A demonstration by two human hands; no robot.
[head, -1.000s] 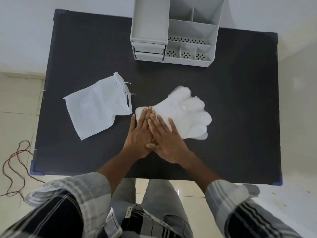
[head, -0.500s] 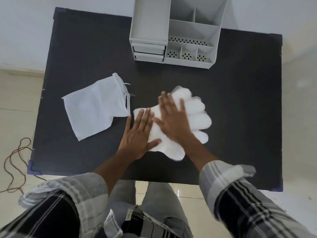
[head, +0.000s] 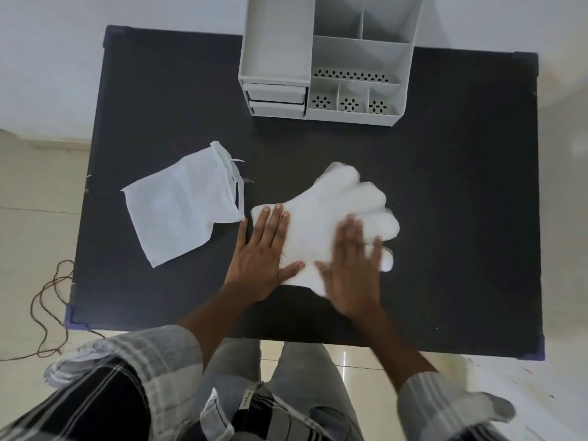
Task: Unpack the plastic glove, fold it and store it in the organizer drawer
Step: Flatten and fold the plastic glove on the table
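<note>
Now | left hand (head: 264, 256) lying flat, pinning plastic glove (head: 331, 211) cuff | right hand (head: 353, 268) lying flat, smoothing | advice: press air outward before folding

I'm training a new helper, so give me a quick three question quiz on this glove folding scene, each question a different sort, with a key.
1. True or false: the glove is already folded.
2. Which hand presses the cuff end of the glove: A the left hand, B the right hand?
3. Fill in: the empty white pouch lies to the ___ of the glove.

Key: 1 false, it lies spread flat on the table. 2 A. 3 left. The organizer drawers look closed.
</note>
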